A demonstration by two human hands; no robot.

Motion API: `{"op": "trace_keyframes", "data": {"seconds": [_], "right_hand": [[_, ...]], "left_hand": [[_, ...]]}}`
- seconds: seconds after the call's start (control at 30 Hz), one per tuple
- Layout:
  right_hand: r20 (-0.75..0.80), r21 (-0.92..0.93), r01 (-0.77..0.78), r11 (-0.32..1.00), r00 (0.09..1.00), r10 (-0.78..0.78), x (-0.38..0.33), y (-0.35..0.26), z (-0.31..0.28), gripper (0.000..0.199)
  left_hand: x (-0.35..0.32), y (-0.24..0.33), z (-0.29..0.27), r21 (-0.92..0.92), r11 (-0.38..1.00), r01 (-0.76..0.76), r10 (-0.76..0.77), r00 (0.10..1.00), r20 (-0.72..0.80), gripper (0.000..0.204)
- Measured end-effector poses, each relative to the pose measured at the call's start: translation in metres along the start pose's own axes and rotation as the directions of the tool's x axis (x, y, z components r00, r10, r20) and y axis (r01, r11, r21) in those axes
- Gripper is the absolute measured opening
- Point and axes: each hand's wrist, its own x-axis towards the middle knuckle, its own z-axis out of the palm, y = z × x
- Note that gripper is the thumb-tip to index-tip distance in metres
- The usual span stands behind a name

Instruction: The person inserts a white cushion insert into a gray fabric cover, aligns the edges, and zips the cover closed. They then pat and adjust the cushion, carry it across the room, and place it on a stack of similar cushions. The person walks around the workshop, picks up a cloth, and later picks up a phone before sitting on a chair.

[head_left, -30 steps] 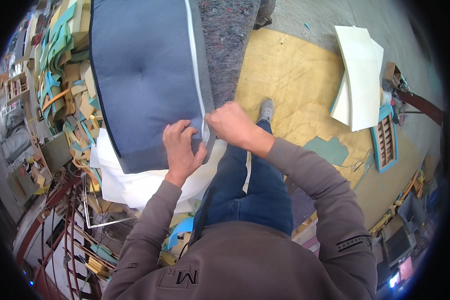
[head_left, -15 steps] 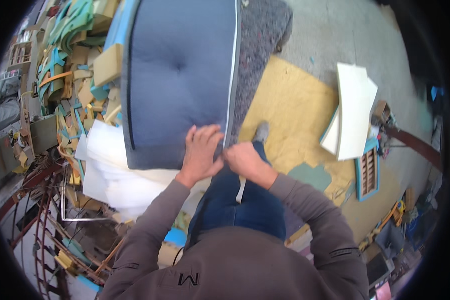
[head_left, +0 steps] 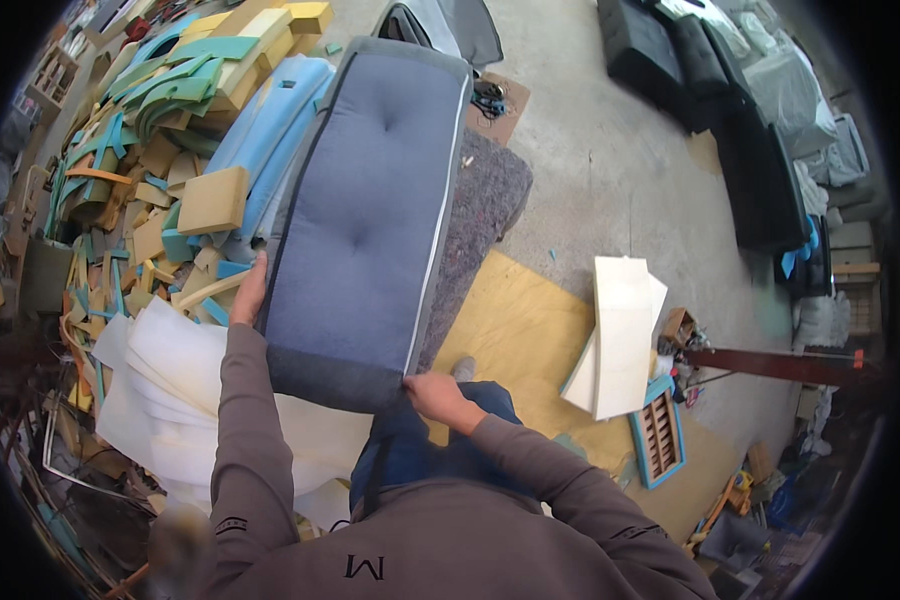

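Note:
A long blue tufted cushion (head_left: 365,215) with white piping and a grey border stretches away from me over a grey felt mat (head_left: 485,205). My left hand (head_left: 250,290) grips its left long edge, fingers wrapped around the side. My right hand (head_left: 435,395) holds its near right corner at the piping. Both sleeves are brown. Below the cushion's near end I see my blue trousers (head_left: 440,450) and one shoe (head_left: 462,368).
A heap of coloured foam offcuts (head_left: 150,190) and white foam sheets (head_left: 170,390) lies on the left. A yellow board (head_left: 515,320) covers the floor, with white panels (head_left: 620,335) and a blue frame (head_left: 658,435) on the right. Dark sofa parts (head_left: 740,130) stand far right.
My left hand slid from the cushion's near end out to its left edge. My right hand stayed at the near right corner. The view lifted, showing the whole cushion.

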Motion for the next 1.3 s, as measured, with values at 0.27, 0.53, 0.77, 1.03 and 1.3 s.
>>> {"op": "trace_keyframes", "data": {"seconds": [0.27,0.53,0.77,1.03,1.3], "right_hand": [[-0.058,0.825,-0.257,0.503,0.848,0.527,0.061,0.113,-0.091,0.058],[0.082,0.951,0.028,-0.309,0.937,0.339,0.215,0.201,-0.132,0.092],[0.190,0.730,-0.178,-0.660,0.980,-0.054,0.202,0.143,-0.124,0.079],[0.492,0.687,-0.576,-0.442,0.817,-0.301,0.135,0.150,-0.128,0.073],[0.044,0.730,-0.289,0.620,0.924,0.379,0.079,0.342,-0.292,0.039]], "left_hand": [[-0.021,0.035,0.043,0.002,0.997,-0.080,0.079,0.992,0.101,0.086],[-0.105,0.135,0.173,0.283,0.921,-0.267,0.257,0.964,0.072,0.068],[-0.255,0.212,0.286,0.696,0.588,-0.412,0.500,0.861,0.087,0.098],[-0.197,0.119,0.298,0.889,0.350,-0.297,0.500,0.861,0.090,0.075],[-0.149,0.016,0.311,0.864,0.464,-0.194,0.490,0.869,-0.068,0.066]]}}
